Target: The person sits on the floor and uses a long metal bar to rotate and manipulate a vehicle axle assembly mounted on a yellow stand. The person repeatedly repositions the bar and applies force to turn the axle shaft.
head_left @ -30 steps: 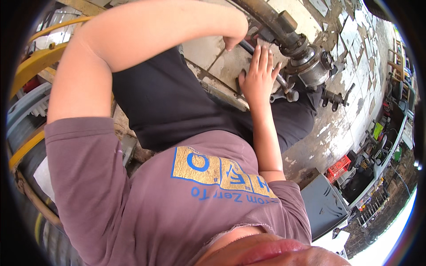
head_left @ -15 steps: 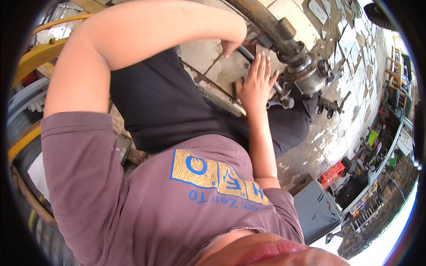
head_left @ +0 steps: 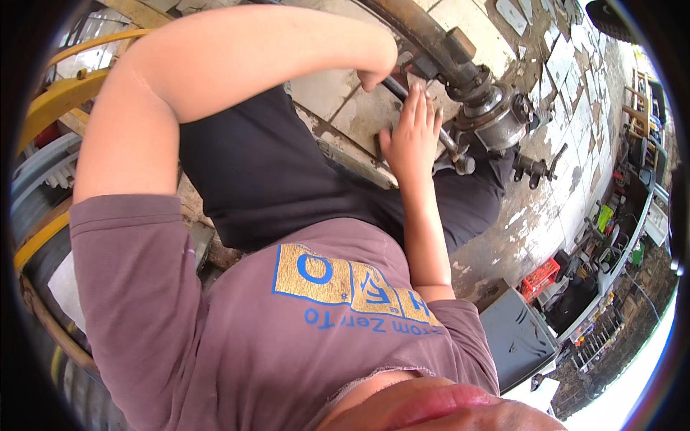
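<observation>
Right hand, upper centre of frame: fingers straight and together, laid flat against a steel rod; nothing gripped. Left hand, just above and left of it: fingers curled tight into a fist on the rod's upper end. The rod runs diagonally down-right to a knob near a rusty axle and its grey metal hub, upper right. Beneath lies a tiled floor. A yellow frame stands at the far left edge.
</observation>
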A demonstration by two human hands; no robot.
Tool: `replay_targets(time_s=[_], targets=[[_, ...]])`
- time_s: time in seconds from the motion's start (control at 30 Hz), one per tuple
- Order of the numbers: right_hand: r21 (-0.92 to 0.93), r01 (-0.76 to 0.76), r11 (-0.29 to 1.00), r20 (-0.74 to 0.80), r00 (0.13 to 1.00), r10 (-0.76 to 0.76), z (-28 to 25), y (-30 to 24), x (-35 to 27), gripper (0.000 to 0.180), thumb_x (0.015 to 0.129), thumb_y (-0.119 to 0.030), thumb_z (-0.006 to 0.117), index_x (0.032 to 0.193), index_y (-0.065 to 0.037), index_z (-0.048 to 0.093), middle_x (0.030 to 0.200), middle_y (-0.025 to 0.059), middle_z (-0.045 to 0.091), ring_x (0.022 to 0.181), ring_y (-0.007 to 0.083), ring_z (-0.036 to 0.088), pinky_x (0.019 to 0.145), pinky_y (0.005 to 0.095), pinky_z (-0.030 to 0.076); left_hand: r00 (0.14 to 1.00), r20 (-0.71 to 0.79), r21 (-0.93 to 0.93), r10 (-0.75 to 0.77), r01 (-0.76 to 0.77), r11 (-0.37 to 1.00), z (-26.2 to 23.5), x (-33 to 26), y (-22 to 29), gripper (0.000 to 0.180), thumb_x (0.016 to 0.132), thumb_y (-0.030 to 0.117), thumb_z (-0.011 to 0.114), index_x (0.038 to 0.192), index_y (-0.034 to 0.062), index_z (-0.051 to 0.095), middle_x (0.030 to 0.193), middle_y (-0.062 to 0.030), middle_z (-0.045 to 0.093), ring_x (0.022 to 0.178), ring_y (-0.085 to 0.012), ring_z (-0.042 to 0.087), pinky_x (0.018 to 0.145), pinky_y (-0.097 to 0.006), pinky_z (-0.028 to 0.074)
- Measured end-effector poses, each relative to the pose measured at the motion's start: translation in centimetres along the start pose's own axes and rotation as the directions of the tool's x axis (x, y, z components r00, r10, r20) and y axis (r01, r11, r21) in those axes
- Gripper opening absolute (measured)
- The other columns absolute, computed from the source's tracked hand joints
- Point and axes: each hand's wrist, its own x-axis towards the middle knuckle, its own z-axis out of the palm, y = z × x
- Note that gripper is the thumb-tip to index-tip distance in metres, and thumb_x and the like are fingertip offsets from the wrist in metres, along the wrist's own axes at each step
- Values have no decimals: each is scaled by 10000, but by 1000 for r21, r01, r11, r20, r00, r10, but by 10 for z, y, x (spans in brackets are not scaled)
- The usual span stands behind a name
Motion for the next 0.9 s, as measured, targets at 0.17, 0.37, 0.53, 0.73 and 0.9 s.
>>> replay_targets(time_s=[0.17,0.37,0.53,0.73,0.9], targets=[[-8,30,1000,-12,999,-30,4,11,1,1074,858,-272,795,1735,81,285,1768,242,422,1657,398,396,1356,669,257,1000,14,-11,23,-23,1000,-3,1,-1,562,1037,616,669,1371,194,830,1360,-65,816,1260,-339,752,1093,-533,583],[13,60,998,-88,994,-59,11,-4,-6,1004,864,-252,764,1723,49,341,1778,278,387,1644,468,390,1331,700,280,998,40,7,-40,40,999,-6,-4,4,442,1018,498,682,1305,210,853,1329,-47,826,1219,-327,762,1072,-524,589],[-40,20,999,-43,999,-22,7,-1,7,997,871,-260,752,1732,29,341,1771,280,390,1641,467,385,1321,723,274,998,37,28,44,-45,999,-7,3,-5,420,1041,466,662,1318,210,848,1307,-74,830,1180,-351,769,1037,-520,604],[-67,67,995,-65,995,-71,15,-5,-9,1023,855,-289,772,1748,-25,349,1756,320,375,1628,523,371,1321,735,262,1000,14,-8,11,-10,1000,-7,-10,-4,497,1008,542,707,1337,194,840,1347,-94,815,1209,-352,761,1046,-537,600],[-103,52,993,-80,995,-60,8,-2,16,1026,860,-288,774,1749,-16,340,1743,303,398,1617,493,396,1314,734,274,993,105,-133,-62,75,988,9,23,-6,607,1037,568,691,1492,171,754,1520,-90,743,1401,-332,671,1182,-500,516]])
